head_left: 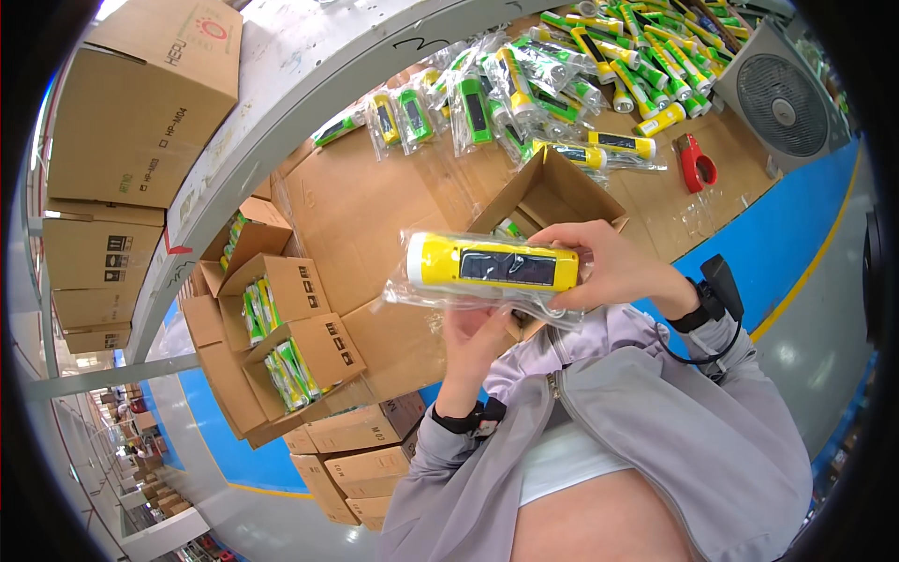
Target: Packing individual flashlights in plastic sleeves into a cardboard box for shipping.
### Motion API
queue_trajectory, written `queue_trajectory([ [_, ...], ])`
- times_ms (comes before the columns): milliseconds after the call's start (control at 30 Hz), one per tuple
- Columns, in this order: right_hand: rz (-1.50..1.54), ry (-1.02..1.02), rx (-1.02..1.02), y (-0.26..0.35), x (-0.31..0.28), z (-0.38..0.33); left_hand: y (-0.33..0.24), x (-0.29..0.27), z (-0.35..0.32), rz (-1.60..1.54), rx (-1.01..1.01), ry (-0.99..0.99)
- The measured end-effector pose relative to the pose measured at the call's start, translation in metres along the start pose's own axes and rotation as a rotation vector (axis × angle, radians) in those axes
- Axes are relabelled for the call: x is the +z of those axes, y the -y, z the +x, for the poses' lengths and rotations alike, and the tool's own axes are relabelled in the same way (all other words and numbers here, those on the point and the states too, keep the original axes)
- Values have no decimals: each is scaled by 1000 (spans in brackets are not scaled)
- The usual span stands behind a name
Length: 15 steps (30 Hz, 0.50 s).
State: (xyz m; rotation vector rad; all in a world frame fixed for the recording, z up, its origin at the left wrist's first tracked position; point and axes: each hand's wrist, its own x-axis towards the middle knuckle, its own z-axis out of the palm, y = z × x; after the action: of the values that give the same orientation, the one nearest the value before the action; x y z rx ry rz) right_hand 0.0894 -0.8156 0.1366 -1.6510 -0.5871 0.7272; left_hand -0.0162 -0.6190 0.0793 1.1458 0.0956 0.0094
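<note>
In front of my chest I hold a yellow flashlight (440, 260) with a white head and a dark solar panel on its side. It lies level inside a loose clear plastic bag (405, 292). My right hand (613, 262) grips its tail end through the bag, fingers on top and thumb below. Under the flashlight, my left hand (473, 339) is closed on the bag's lower side, its fingertips partly hidden. Just behind stands an open cardboard box (582, 190), with a green flashlight (508, 228) partly visible inside.
Several bagged flashlights (473, 110) and a pile of loose ones (646, 61) cover the table's far side. A red tape dispenser (694, 165) and a grey fan (782, 98) are at right. Left are open boxes of flashlights (292, 375), a metal frame (281, 89) and stacked cartons (140, 131).
</note>
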Motion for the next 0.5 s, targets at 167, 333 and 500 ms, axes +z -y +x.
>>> queue_trajectory([
  [167,-97,-73,-52,41,-16,-2,-28,-25,14,-365,207,-253],
  [333,592,-375,-181,34,-3,17,-27,-22,18,-316,219,-258],
  [500,969,-562,-366,52,20,39,-30,4,20,-98,234,-139],
])
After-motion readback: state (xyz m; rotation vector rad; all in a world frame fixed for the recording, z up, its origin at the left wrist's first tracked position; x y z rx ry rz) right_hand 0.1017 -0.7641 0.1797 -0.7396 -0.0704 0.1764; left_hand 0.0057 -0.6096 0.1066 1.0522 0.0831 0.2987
